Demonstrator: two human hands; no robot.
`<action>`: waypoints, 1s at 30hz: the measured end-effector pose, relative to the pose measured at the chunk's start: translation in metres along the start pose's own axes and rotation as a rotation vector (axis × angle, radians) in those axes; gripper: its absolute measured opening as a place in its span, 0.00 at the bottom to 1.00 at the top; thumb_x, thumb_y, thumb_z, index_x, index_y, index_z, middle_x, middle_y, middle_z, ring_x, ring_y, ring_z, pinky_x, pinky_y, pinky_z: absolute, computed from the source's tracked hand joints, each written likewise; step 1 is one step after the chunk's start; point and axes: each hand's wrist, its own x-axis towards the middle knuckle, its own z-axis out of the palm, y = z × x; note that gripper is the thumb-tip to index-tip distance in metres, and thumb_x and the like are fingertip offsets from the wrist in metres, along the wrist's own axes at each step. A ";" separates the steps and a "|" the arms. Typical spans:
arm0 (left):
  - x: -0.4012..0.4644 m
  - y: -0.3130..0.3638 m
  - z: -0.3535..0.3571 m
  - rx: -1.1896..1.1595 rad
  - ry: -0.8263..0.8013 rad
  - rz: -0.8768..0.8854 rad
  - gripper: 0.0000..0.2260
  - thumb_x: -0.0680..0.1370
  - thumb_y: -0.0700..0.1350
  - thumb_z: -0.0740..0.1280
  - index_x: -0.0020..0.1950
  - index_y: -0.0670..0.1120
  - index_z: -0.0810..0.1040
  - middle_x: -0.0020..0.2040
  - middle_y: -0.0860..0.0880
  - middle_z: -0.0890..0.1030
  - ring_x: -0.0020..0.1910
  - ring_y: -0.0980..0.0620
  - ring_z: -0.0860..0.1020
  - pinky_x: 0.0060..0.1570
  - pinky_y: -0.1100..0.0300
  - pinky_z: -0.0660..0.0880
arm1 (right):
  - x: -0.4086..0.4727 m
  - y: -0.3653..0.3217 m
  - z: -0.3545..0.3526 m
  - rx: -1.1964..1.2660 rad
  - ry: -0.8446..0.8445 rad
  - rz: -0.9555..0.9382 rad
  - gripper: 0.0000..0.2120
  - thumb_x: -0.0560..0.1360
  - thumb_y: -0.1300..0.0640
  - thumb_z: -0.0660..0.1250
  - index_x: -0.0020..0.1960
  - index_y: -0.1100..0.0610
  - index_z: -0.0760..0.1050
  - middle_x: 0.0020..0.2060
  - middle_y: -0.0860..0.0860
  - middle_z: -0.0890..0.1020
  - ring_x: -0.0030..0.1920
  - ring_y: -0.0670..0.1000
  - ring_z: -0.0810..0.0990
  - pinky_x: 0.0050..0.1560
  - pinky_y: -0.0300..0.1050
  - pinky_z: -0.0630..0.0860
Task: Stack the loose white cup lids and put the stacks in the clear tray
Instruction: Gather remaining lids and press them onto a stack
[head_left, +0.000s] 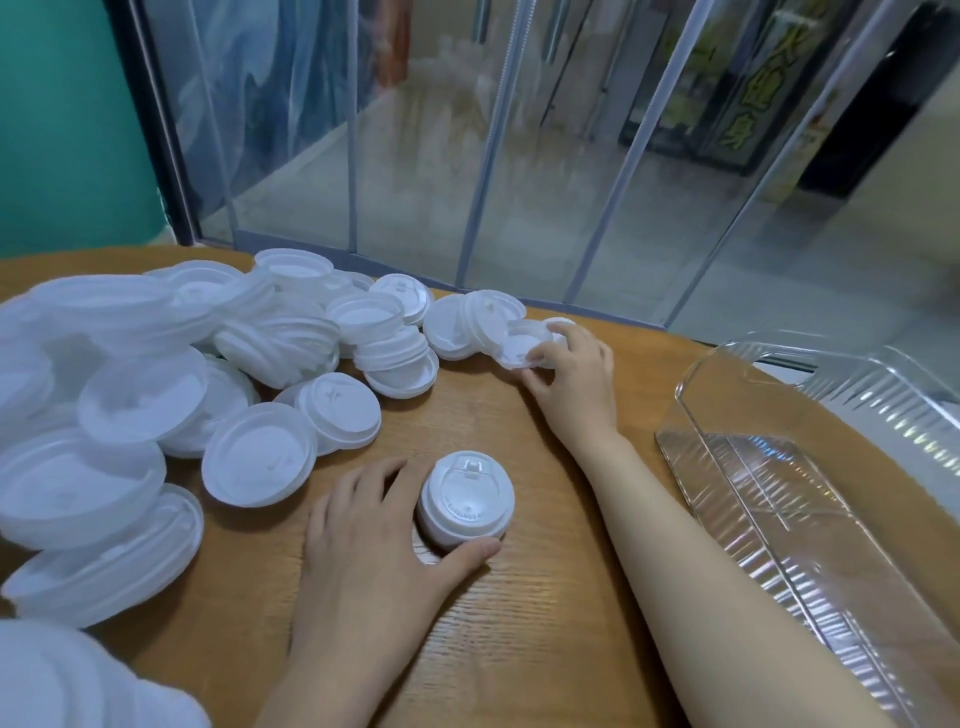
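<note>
Raised lettering is seen in an arc on the top of the small lid stack (464, 501), near its front edge, but it is too small and blurred to be read. Large yellow characters are seen on the dark glass front (722, 88) behind the transparent curtain, at the upper right; they seem to be Chinese, and they cannot be read with certainty. No other text, number or brand can be read.
</note>
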 end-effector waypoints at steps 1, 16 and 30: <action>0.000 0.000 0.000 0.003 0.001 0.000 0.39 0.65 0.82 0.56 0.71 0.65 0.71 0.68 0.63 0.71 0.70 0.58 0.66 0.71 0.54 0.61 | -0.004 0.000 -0.003 0.001 -0.010 -0.008 0.08 0.70 0.55 0.80 0.45 0.55 0.83 0.61 0.54 0.81 0.66 0.59 0.77 0.67 0.51 0.62; 0.001 0.007 -0.003 0.046 0.005 -0.016 0.40 0.66 0.82 0.55 0.71 0.62 0.73 0.67 0.58 0.75 0.68 0.52 0.69 0.68 0.51 0.65 | -0.105 -0.060 -0.087 0.675 -0.027 0.466 0.13 0.84 0.54 0.66 0.46 0.61 0.80 0.32 0.54 0.79 0.30 0.47 0.73 0.27 0.42 0.69; -0.002 0.007 0.000 0.064 0.016 0.000 0.35 0.70 0.78 0.62 0.72 0.61 0.72 0.68 0.58 0.74 0.68 0.53 0.68 0.70 0.51 0.63 | -0.101 -0.022 -0.077 0.451 -0.055 0.491 0.10 0.84 0.53 0.65 0.60 0.53 0.82 0.53 0.45 0.85 0.53 0.47 0.83 0.58 0.48 0.79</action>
